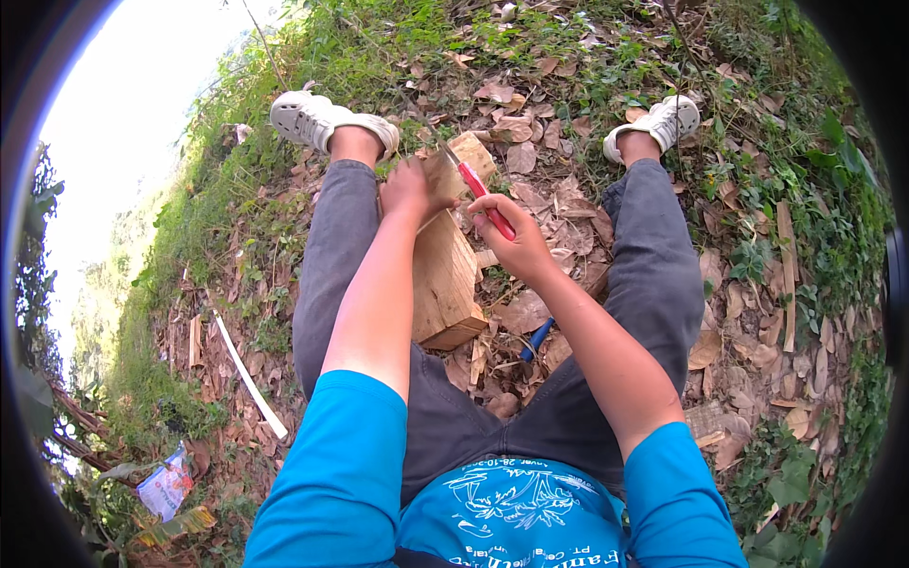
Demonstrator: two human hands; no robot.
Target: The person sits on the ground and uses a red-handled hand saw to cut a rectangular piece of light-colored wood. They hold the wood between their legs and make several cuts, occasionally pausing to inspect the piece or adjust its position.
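Note:
Between my legs a thick, squared wooden block lies lengthwise on the leaves, its near end cut flat. My left hand grips its upper left part, thumb stretched across the wood toward the right; the other fingers are partly hidden. In my right hand is a red-handled knife, its narrow metal blade pointing up and left over the far part of the block. The blade's tip lies close to my left hand. I cannot tell whether the blade touches the wood.
A blue cylindrical handle lies among dry leaves right of the block. My shoes rest on either side beyond it. A pale strip and a printed plastic packet lie at left. A long wood strip lies at right.

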